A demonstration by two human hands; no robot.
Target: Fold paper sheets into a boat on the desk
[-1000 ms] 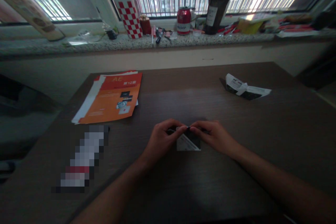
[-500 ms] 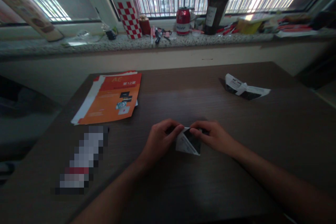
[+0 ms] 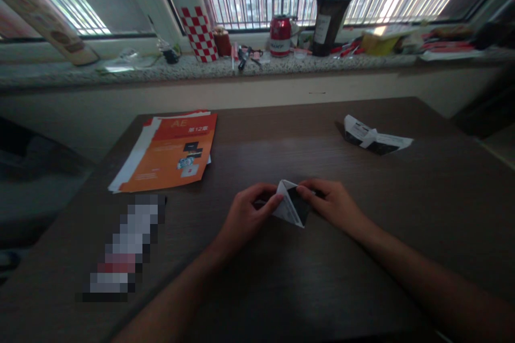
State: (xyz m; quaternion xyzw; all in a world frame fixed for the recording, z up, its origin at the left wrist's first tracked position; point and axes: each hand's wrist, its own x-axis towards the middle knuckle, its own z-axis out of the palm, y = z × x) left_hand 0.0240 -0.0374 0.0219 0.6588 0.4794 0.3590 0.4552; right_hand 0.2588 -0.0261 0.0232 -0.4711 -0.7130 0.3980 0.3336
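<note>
At the left of the desk (image 3: 257, 284) lies an orange booklet (image 3: 173, 155) on other sheets, a pixelated object (image 3: 126, 246) just nearer the person. Next to the right, the left hand (image 3: 256, 204) is curled almost closed, its thumb on the near white face of a small folded paper (image 3: 296, 206) and its fingers behind, pinching that side. The folded paper is between the hands above the middle of the desk's near half, tilted, white on its left and dark on its right. It should be very light, limp in single layers yet stiffer along its creases, and easy to crumple or tear; how slippery it is cannot be told. Its side edges, where layers meet, seem the best hold, lightly, with flat thumbs. The right hand (image 3: 324, 197) pinches the dark side, thumb in front, other fingers partly hidden. Farther right, well apart, sits a boat-like folded paper piece (image 3: 378, 142).
</note>
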